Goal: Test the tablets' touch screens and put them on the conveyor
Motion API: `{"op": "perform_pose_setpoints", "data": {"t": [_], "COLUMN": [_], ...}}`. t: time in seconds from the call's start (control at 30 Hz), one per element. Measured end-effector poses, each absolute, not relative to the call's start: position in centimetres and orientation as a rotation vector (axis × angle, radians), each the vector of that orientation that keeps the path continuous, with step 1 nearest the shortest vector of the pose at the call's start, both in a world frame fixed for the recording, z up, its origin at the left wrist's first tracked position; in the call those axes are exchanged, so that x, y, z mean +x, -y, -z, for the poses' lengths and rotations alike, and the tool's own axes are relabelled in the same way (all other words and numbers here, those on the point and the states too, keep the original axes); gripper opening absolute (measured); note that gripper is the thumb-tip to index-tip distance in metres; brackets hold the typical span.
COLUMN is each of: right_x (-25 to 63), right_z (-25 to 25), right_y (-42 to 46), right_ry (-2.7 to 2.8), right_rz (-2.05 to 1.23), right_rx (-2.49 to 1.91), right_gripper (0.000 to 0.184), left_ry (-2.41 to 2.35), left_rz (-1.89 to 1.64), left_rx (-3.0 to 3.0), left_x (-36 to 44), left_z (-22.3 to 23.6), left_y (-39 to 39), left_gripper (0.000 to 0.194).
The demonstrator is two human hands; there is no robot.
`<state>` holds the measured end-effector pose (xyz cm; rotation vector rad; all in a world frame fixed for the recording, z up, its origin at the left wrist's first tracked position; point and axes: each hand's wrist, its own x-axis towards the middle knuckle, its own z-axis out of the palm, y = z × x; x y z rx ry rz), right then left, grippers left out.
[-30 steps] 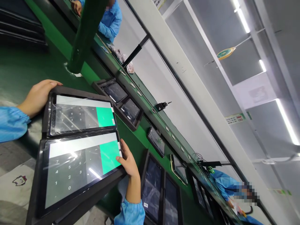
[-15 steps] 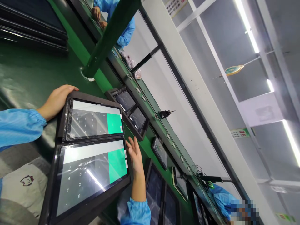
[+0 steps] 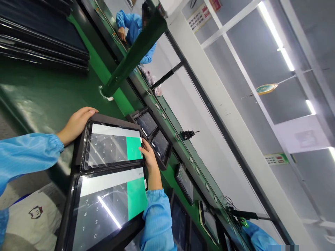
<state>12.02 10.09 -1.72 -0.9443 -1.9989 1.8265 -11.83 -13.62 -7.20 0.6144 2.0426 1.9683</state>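
Green worktop [image 3: 49, 87] is spreading behind; left hand [image 3: 75, 126] is gripping the tray [image 3: 116, 121], fingers curled; right hand [image 3: 151, 159] is touching the upper tablet [image 3: 111, 144], fingers slightly spread

Blue sleeves [image 3: 31, 151], green bench [image 3: 39, 87].

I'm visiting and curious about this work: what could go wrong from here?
The right hand has its thumb over the upper tablet's lit screen, so it might press something by accident. The left hand holds the tray by a corner, so it could perhaps slip. The tray also looks close to the rear tray, so they might bump.
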Motion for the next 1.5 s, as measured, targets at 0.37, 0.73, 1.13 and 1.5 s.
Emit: {"op": "perform_pose_setpoints", "data": {"t": [0.37,0.73,1.13,1.5], "right_x": [11.8,12.3,12.4,12.4], "right_z": [1.6,0.8,1.0,1.2], "right_y": [-10.8,-10.3,-9.6,-9.5], "right_ry": [1.972,1.912,1.876,1.919], "right_rz": [-1.859,-1.9,-1.841,-1.768], "right_rx": [-0.982,-0.991,-1.067,-1.062], "right_gripper": [0.053,0.054,0.055,0.058], "left_ry": [-1.97,-2.174,-2.361,-2.483], "left_rz": [-2.05,-2.111,-1.593,-1.69], "left_rx": [0.539,1.195,1.883,1.912], "left_x": [-11.8,-10.2,-8.5,-8.2], "left_z": [7.5,6.7,6.9,8.0], "left_y": [13.3,15.9,17.6,18.9], "left_gripper": [0.037,0.041,0.034,0.028]}}
